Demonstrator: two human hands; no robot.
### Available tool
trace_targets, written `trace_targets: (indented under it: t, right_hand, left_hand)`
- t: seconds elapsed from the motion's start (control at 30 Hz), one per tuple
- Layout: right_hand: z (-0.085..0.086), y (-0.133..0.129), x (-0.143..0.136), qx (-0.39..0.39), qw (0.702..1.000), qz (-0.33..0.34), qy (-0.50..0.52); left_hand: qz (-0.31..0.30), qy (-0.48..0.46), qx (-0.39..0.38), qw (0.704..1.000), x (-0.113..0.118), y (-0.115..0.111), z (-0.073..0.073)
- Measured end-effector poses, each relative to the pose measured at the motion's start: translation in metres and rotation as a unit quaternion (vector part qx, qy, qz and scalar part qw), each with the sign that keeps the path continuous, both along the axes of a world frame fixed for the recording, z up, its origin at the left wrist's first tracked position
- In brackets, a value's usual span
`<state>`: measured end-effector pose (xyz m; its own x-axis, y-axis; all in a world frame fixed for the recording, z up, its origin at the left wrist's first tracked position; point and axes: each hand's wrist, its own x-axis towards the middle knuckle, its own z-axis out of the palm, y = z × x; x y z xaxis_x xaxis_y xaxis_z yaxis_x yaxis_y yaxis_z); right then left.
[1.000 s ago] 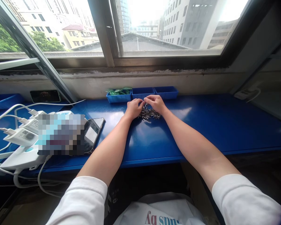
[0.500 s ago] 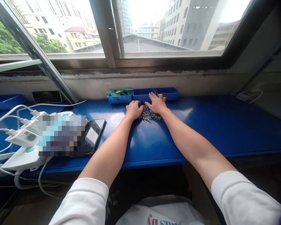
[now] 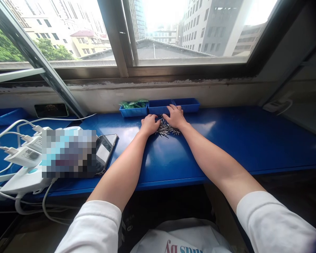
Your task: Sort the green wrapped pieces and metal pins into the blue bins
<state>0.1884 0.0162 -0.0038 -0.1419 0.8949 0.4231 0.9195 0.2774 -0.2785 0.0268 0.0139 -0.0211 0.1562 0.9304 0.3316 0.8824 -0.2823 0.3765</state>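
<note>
- Two bare hands are over a shiny blue flat table (image 3: 226, 147), side by side, with their thumbs pointing in toward each other.
- Many small, thin, dark and silver sticks that look like metal (image 3: 163, 129) lie in one heap on the table, between the hands and a little closer to the person's body.
- Each stick is long and skinny, but they point all different ways. The whole heap spreads more from side to side.
- Both hands are very near the heap. Its left end is just beside the left thumb, and the right hand and wrist cover part of its right side.
- The left hand (image 3: 149, 124) is curled, and its fingertips are hidden. I cannot tell if it pinches a stick.
- The right hand (image 3: 176, 116) has its fingers spread and reaching forward. A tiny dark bit shows between the two thumbs; I cannot tell who has it.
- Past the hands sit three small blue boxes (image 3: 133, 112) in a row. The left one has crinkly green stuff (image 3: 134, 104) inside.
</note>
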Motion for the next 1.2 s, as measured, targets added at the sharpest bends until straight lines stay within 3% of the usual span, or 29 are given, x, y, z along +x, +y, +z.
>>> trace_targets:
  t: [0.1,0.33,0.57,1.2]
  right_hand:
    - [0.002,-0.003,0.000,0.004,1.000,0.031,0.002]
    - [-0.006,-0.002,-0.001,-0.107,0.992,0.068,-0.005]
    - [-0.010,0.000,-0.002,-0.112,0.990,0.080,0.023]
    - [-0.005,-0.003,-0.004,-0.138,0.990,0.034,0.019]
  left_hand:
    - [-0.008,0.003,-0.003,1.000,-0.001,0.001,-0.001]
    - [-0.044,0.033,-0.006,0.998,-0.003,0.004,-0.002]
    - [-0.059,0.020,0.003,0.998,-0.003,0.004,-0.003]
    - [-0.049,0.030,-0.007,0.998,-0.002,0.001,0.000]
